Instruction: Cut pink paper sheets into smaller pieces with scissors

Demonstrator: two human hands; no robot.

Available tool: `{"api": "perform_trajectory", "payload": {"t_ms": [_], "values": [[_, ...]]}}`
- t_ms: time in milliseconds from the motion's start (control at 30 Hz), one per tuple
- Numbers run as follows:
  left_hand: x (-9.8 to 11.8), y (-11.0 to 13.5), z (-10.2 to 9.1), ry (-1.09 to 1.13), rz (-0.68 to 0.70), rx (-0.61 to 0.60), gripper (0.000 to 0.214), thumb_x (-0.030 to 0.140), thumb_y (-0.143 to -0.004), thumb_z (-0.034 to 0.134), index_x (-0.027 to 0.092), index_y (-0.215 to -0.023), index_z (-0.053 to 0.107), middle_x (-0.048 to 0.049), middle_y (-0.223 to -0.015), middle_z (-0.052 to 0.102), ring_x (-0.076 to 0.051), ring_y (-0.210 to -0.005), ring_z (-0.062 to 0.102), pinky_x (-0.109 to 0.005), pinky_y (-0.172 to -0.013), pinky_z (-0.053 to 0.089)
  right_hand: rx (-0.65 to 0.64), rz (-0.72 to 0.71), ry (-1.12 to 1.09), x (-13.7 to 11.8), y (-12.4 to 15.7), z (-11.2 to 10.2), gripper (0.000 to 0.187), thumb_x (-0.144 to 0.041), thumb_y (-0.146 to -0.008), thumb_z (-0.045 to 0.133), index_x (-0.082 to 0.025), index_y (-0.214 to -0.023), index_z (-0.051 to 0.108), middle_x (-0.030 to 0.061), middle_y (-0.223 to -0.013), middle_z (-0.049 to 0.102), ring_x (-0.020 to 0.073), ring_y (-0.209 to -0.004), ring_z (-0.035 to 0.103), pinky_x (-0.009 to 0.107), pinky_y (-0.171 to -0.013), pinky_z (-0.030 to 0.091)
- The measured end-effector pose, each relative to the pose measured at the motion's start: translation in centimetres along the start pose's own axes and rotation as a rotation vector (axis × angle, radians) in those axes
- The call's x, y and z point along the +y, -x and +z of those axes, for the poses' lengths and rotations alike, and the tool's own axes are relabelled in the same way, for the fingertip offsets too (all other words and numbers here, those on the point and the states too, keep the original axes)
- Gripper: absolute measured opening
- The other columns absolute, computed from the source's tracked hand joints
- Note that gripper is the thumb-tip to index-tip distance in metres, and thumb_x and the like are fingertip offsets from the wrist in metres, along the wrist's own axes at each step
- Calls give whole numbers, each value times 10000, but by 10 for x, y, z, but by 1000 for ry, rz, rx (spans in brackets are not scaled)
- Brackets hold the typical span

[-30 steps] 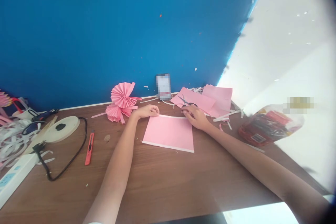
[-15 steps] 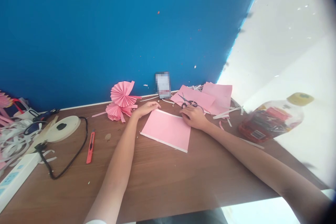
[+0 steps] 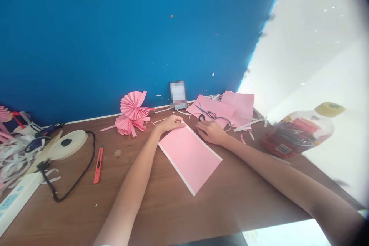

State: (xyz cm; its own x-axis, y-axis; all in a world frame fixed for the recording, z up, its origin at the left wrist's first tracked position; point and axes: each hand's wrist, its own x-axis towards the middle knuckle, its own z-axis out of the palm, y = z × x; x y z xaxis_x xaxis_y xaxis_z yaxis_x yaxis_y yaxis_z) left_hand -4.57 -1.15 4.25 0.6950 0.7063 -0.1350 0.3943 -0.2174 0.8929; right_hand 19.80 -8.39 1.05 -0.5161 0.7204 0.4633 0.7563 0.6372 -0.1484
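Observation:
A pink sheet of paper (image 3: 191,157) with white strips along two opposite edges lies turned at an angle on the brown table. My left hand (image 3: 172,123) pinches its far corner, thumb and fingers closed. Just right of the sheet, my right hand (image 3: 212,132) rests with loosely bent fingers, slightly apart, and no object shows in it. Beyond that hand, dark-handled scissors (image 3: 203,117) lie on more pink sheets (image 3: 242,105). Two folded pink paper fans (image 3: 134,105) stand beyond my left hand, near the blue wall.
A red utility knife (image 3: 98,165) lies to the left, near a roll of white tape (image 3: 75,144), a black cord (image 3: 86,175) and a white power strip (image 3: 20,200). A plastic jug (image 3: 300,130) stands at the right. A phone-like rectangle (image 3: 178,94) leans on the wall.
The pink sheet has rotated, its near edge swinging toward me and right. My left hand has shifted right with its corner, and my right hand has come off the sheet's edge.

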Motion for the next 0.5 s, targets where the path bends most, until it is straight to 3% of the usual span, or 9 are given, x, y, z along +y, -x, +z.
{"api": "perform_trajectory", "payload": {"t_ms": [200,400,500], "values": [[13,-10,22,-92,103,-65,437,500,-768,585,156,-582,390,42,-578,323,-71,-531,304,-226,-500,201,34,35,-76,0,2,-2,249,-247,-927,403,-196,-1097,577,54,-847,684,173,-704,603,270,-608,356],[12,-14,31,-6,168,-17,351,472,-803,565,148,-691,491,30,-656,437,-88,-609,388,-222,-564,273,-87,8,-252,-2,1,-9,112,-264,-857,494,-196,-945,503,11,-739,625,146,-595,548,255,-556,337],[6,-16,35,118,171,133,310,455,-786,599,154,-808,531,20,-725,511,-91,-643,445,-217,-597,314,-87,25,-339,0,-1,-12,57,-216,-819,492,-210,-869,466,-6,-712,583,137,-577,518,255,-558,345]]}}
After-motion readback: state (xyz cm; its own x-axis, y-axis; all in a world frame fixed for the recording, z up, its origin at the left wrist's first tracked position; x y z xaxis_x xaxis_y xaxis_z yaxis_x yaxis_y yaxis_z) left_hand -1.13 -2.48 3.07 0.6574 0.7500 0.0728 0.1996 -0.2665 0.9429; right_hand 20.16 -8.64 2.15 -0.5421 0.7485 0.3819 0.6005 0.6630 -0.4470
